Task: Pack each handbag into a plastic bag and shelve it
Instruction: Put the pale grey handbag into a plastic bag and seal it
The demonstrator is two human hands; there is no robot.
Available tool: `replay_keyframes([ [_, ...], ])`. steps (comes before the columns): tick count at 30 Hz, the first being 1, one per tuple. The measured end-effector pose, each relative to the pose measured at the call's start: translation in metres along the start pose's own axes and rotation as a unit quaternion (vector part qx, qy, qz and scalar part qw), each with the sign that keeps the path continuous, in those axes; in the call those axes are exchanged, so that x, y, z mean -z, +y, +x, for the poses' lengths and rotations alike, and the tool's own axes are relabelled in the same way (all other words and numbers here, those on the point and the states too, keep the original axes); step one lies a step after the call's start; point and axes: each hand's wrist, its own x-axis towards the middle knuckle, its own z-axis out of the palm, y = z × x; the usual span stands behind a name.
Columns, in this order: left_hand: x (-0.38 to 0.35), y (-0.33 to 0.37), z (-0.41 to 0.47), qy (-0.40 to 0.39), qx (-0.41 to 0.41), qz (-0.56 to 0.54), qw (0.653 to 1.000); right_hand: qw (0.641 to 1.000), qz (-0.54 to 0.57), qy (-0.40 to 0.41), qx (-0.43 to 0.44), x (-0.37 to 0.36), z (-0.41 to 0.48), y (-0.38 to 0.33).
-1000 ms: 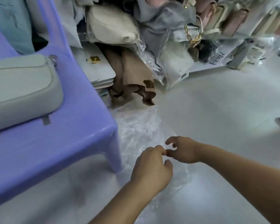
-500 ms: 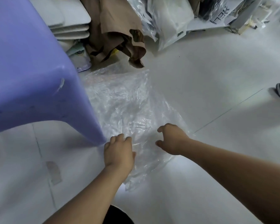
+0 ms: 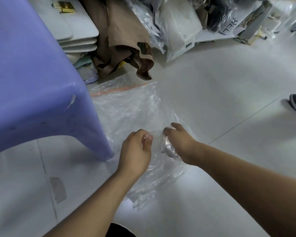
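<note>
Left hand [image 3: 135, 151] and right hand [image 3: 179, 142], fingers curled, each pinch a clear plastic bag [image 3: 130, 108] lying on the floor [image 3: 212, 100] beside a purple stool [image 3: 32, 82]

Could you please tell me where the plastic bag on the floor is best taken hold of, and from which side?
Pinch the bag by its top film, from above, toward its right side, where the left hand and right hand hold it. It lies flat and limp, the stool blocks its left side, and the orange strip, probably the mouth, is farthest away.
</note>
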Motion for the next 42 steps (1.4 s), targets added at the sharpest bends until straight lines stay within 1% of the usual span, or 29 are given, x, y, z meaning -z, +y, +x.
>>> replay_keyframes([
  [2,0.001,0.019,0.0,-0.01,-0.031,-0.018,0.999,0.992,0.127,-0.018,-0.017,0.0,-0.001,-0.007],
  [3,0.002,0.027,-0.001,-0.012,-0.046,-0.021,0.999,0.987,0.157,-0.027,-0.01,0.0,-0.004,-0.012],
  [5,0.007,0.041,0.0,-0.007,-0.067,-0.03,0.997,0.987,0.159,-0.012,0.034,0.001,-0.007,-0.024],
  [7,0.014,0.056,0.001,-0.012,-0.059,-0.06,0.996,0.98,0.183,0.004,0.074,0.006,-0.017,-0.04],
  [8,0.019,0.065,0.001,-0.02,-0.05,-0.084,0.995,0.974,0.206,0.007,0.089,0.009,-0.027,-0.051],
  [10,0.028,0.087,-0.001,-0.035,-0.039,-0.134,0.99,0.958,0.254,-0.014,0.129,0.019,-0.04,-0.074],
  [13,0.05,0.132,-0.003,-0.042,-0.047,-0.182,0.981,0.934,0.312,-0.039,0.17,0.03,-0.069,-0.116],
  [15,0.075,0.167,-0.002,-0.04,-0.052,-0.211,0.975,0.921,0.333,-0.036,0.198,0.034,-0.092,-0.149],
  [17,0.105,0.202,-0.001,-0.019,-0.074,-0.227,0.971,0.907,0.346,-0.028,0.239,0.034,-0.121,-0.184],
  [18,0.123,0.218,-0.001,0.009,-0.092,-0.23,0.969,0.9,0.348,-0.025,0.26,0.033,-0.135,-0.2],
  [20,0.162,0.246,-0.006,0.095,-0.136,-0.232,0.958,0.892,0.341,-0.036,0.294,0.029,-0.167,-0.227],
  [23,0.227,0.265,-0.022,0.217,-0.159,-0.256,0.928,0.884,0.311,-0.104,0.334,0.017,-0.212,-0.258],
  [25,0.271,0.266,-0.032,0.29,-0.157,-0.286,0.9,0.876,0.292,-0.163,0.347,0.0,-0.236,-0.272],
  [26,0.293,0.263,-0.037,0.329,-0.155,-0.29,0.885,0.873,0.281,-0.177,0.357,-0.012,-0.246,-0.278],
  [27,0.313,0.259,-0.043,0.371,-0.152,-0.273,0.875,0.871,0.279,-0.181,0.362,-0.022,-0.255,-0.283],
  [28,0.334,0.251,-0.046,0.416,-0.15,-0.23,0.867,0.867,0.28,-0.184,0.368,-0.034,-0.263,-0.289],
  [29,0.352,0.241,-0.05,0.452,-0.143,-0.173,0.863,0.863,0.284,-0.189,0.373,-0.045,-0.271,-0.293],
  [30,0.368,0.233,-0.052,0.469,-0.123,-0.125,0.866,0.861,0.281,-0.188,0.38,-0.056,-0.277,-0.297],
  [31,0.381,0.224,-0.054,0.462,-0.095,-0.103,0.876,0.862,0.266,-0.196,0.384,-0.066,-0.281,-0.3],
  [32,0.393,0.217,-0.056,0.435,-0.059,-0.112,0.892,0.86,0.253,-0.214,0.387,-0.075,-0.284,-0.301],
  [34,0.411,0.212,-0.064,0.342,0.019,-0.193,0.919,0.861,0.239,-0.25,0.374,-0.097,-0.29,-0.301],
  [35,0.418,0.209,-0.069,0.299,0.044,-0.237,0.923,0.861,0.233,-0.264,0.366,-0.109,-0.291,-0.3],
  [36,0.423,0.203,-0.072,0.271,0.057,-0.253,0.927,0.861,0.225,-0.277,0.364,-0.12,-0.29,-0.297],
  [37,0.428,0.196,-0.077,0.257,0.064,-0.242,0.933,0.863,0.212,-0.279,0.363,-0.132,-0.288,-0.295],
  [39,0.433,0.179,-0.087,0.239,0.08,-0.203,0.946,0.875,0.181,-0.26,0.365,-0.152,-0.286,-0.292],
  [42,0.436,0.156,-0.1,0.243,0.073,-0.189,0.949,0.892,0.11,-0.21,0.385,-0.172,-0.284,-0.29],
])
